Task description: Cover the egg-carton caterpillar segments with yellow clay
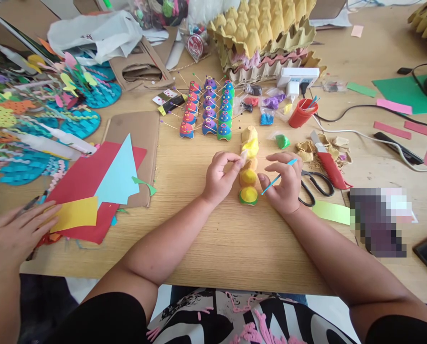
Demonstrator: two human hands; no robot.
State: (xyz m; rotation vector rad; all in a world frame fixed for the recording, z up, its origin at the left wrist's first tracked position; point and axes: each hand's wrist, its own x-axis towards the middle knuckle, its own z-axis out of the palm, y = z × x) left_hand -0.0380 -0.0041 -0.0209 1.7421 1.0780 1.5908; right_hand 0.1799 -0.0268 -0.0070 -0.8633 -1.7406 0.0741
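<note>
My left hand [220,177] is closed in a pinch on the whitish corner of a small clear bag of yellow clay [250,145]. That bag lies over the far part of an egg-carton strip [248,195], whose nearer bumps are covered in yellow, with green around the nearest rim. My right hand [284,186] holds a thin blue modelling tool [278,177] between thumb and fingers, just right of the strip. Its lower tip points down toward the nearest bump. Black-handled scissors [319,184] lie beside my right hand, partly hidden by it.
Three rows of painted egg-carton caterpillars [209,107] stand ahead, pins sticking out. A red cup [302,113], a red-handled knife [331,165], carton scraps and cables lie right. Egg trays [263,33] are stacked behind. At left, another person's hand [16,229] rests on yellow paper [75,214].
</note>
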